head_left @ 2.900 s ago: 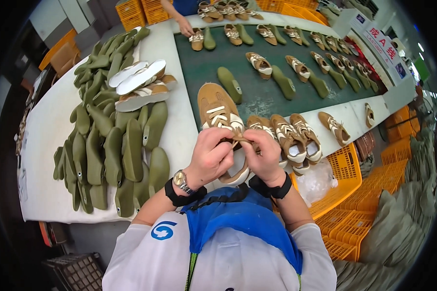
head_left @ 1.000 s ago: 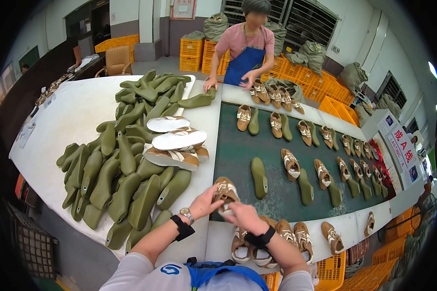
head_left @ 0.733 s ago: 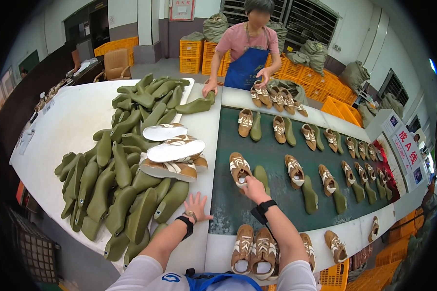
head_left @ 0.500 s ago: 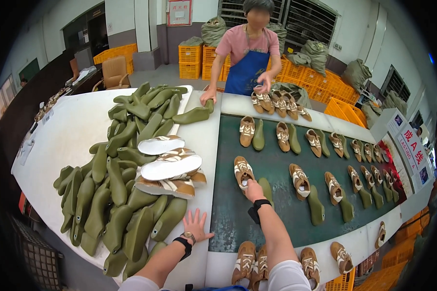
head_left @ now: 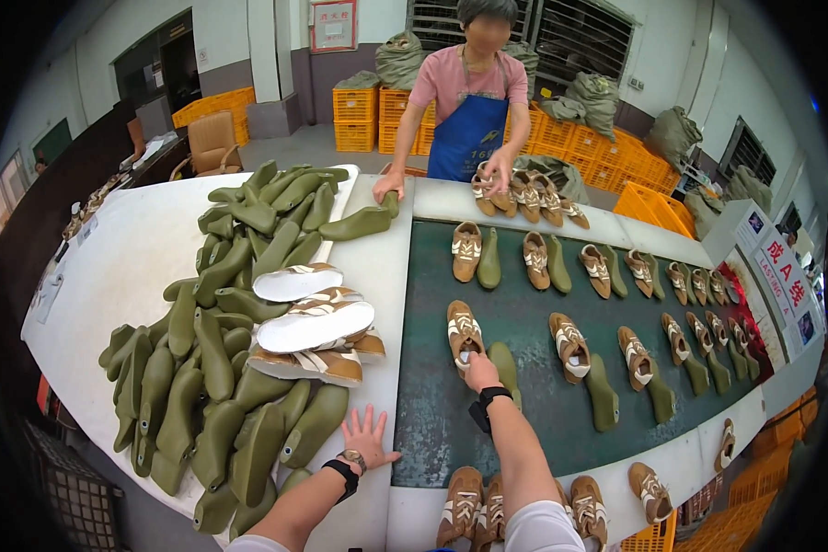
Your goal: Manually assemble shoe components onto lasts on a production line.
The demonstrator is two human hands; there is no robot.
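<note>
My left hand [head_left: 366, 442] lies with its fingers spread on the white tabletop [head_left: 359, 515], beside a big heap of green shoe lasts [head_left: 213, 354]. My right hand [head_left: 481, 372] grips the heel end of a brown-and-white sneaker [head_left: 464, 327] that rests on the dark green conveyor belt [head_left: 451, 432]. Right of that sneaker, a green shoe last [head_left: 503, 361] is partly covered by my hand. Above my left hand, several sneaker uppers with white soles [head_left: 317, 322] are stacked at the edge of the heap.
Two rows of sneakers, most paired with lasts [head_left: 603, 394], run along the belt to the sign box [head_left: 773, 267]. More sneakers [head_left: 649, 490] stand on the near ledge. Across the table a co-worker [head_left: 470, 101] touches a last and sneakers [head_left: 529, 195]. Orange crates [head_left: 356, 118] are behind.
The view has shifted slightly. The co-worker's hand at the far sneakers has come down onto them. My left hand stays spread on the table, and my right hand keeps hold of the sneaker.
</note>
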